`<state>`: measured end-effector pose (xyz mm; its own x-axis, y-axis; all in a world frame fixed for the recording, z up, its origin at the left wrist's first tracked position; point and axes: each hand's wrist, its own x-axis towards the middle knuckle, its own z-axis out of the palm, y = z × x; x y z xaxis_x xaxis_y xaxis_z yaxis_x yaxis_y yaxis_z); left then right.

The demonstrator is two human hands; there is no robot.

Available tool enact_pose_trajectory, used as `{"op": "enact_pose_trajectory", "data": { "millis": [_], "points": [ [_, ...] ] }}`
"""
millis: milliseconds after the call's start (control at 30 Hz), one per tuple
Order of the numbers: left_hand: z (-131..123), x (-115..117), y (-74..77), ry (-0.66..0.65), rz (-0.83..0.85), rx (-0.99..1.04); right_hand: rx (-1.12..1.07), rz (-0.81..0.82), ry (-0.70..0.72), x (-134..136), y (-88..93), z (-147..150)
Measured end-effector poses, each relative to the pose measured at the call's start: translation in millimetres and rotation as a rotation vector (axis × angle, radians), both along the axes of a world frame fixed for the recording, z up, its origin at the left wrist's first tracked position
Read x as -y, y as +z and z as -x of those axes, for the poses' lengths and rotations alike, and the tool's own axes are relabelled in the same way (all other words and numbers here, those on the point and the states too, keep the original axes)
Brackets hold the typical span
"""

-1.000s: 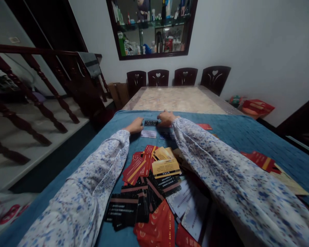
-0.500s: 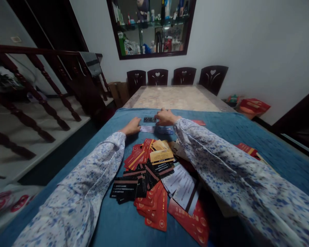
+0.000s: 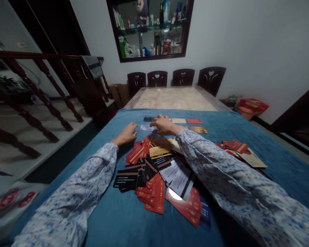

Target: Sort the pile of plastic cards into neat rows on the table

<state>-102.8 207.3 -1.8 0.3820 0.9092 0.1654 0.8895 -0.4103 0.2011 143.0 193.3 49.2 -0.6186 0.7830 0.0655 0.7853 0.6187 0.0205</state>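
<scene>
Two rows of cards lie on the blue cloth. My left hand [image 3: 126, 134] rests just left of the rows, fingers loosely bent and apart, with nothing seen in them. To its right lies a pale lilac card [image 3: 146, 127] in the near row. My right hand [image 3: 166, 125] is over the middle of the rows, its fingers apart and pointing left beside the lilac card; it hides some cards. Behind it show a black card [image 3: 148, 119], a cream card [image 3: 179, 120] and a red card [image 3: 194, 121]. A gold card [image 3: 199, 129] is right of my right wrist.
Nearer me is a heap of overlapping cards: red cards [image 3: 139, 152], yellow cards [image 3: 160, 151], black cards [image 3: 127, 180], white cards [image 3: 182, 178] and orange-red cards [image 3: 156, 195]. Another pile [image 3: 237, 146] lies to the right, partly behind my sleeve. Chairs [image 3: 183, 77] stand beyond the table.
My left hand has drawn back leftward from the lilac card. My right hand has come nearer, from the far row over the near one, now covering the blue card there.
</scene>
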Motion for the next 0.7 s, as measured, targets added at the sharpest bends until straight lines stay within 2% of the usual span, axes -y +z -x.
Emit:
{"op": "enact_pose_trajectory", "data": {
  "millis": [167,433,700],
  "points": [
    [7.0,32.6,-5.9,-0.035,-0.029,0.052,-0.040,-0.016,0.068,19.5,-1.2,5.2],
    [14.7,89.2,-12.9,-0.059,-0.111,0.111,-0.091,-0.008,0.191,47.9,-19.2,23.4],
    [8.6,124.5,-3.4,-0.034,-0.048,0.059,-0.113,0.050,0.295,63.8,-35.4,37.2]
  ]
}}
